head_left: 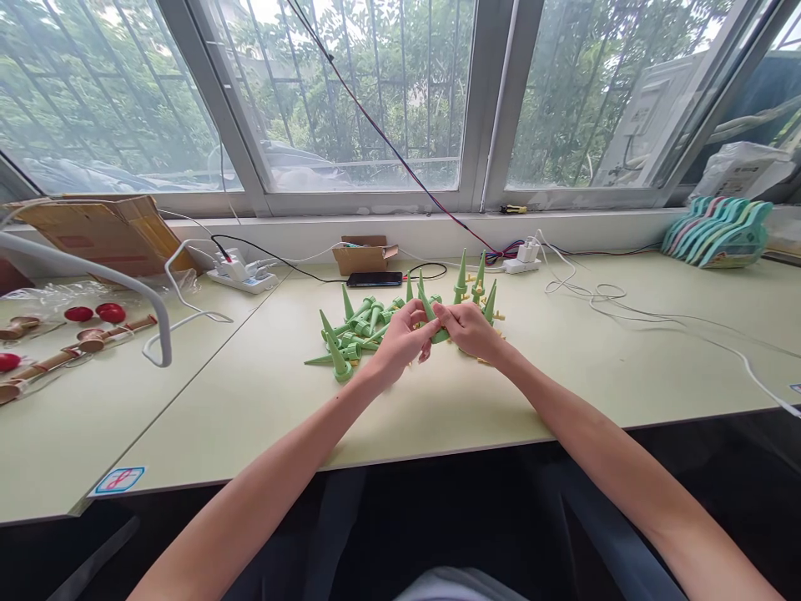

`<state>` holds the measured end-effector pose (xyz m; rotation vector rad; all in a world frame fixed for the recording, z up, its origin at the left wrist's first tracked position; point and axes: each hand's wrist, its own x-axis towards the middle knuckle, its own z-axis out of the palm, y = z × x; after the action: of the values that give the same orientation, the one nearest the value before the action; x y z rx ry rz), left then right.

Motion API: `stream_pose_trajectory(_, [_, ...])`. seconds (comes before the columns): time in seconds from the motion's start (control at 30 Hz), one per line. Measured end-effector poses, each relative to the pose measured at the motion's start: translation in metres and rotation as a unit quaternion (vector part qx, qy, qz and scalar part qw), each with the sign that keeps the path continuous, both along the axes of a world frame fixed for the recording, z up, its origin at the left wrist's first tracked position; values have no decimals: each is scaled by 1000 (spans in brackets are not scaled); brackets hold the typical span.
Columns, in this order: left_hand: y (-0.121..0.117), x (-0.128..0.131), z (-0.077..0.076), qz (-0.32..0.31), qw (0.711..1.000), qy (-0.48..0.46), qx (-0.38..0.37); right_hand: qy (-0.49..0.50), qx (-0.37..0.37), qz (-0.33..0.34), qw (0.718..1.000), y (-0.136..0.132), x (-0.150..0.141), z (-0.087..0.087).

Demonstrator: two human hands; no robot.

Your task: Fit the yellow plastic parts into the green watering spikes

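In front of me a green plastic watering spike (426, 301) is held point up between both hands. My left hand (402, 335) is closed around its lower part. My right hand (471, 330) pinches at the spike's base; whether its fingers also hold a small part is hidden. Left of and behind my hands lies a loose pile of similar green spikes (339, 361), some standing on their caps. Behind my right hand several green spikes (461, 280) with yellow valves (499, 315) stand upright, partly covered by the hand.
A black phone (374, 280) lies before a small open cardboard box (363, 257). Power strips (250, 278) and white cables (657, 315) spread over the table (250, 417). Wooden toys with red balls (111, 313) lie left, near a white curved tube (118, 275). Turquoise plastic pieces (719, 232) stand right.
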<state>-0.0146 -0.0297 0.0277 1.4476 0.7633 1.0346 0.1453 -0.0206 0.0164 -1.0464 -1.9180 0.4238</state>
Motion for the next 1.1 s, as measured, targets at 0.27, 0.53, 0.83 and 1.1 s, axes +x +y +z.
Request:
stream_pose_trajectory(0.27, [-4, 0, 2, 35, 993, 55, 101, 19, -20, 9, 1000, 0, -1, -1])
stream_pose_trajectory(0.53, [-4, 4, -6, 85, 977, 48, 188, 64, -57, 12, 996, -1, -3, 1])
stream_pose_trajectory(0.83, [-2, 5, -1, 75, 995, 1, 71, 52, -28, -3, 998, 3, -3, -3])
stream_pose_trajectory(1.1, [0, 5, 1, 77, 995, -21, 55, 50, 7, -13, 999, 1, -2, -1])
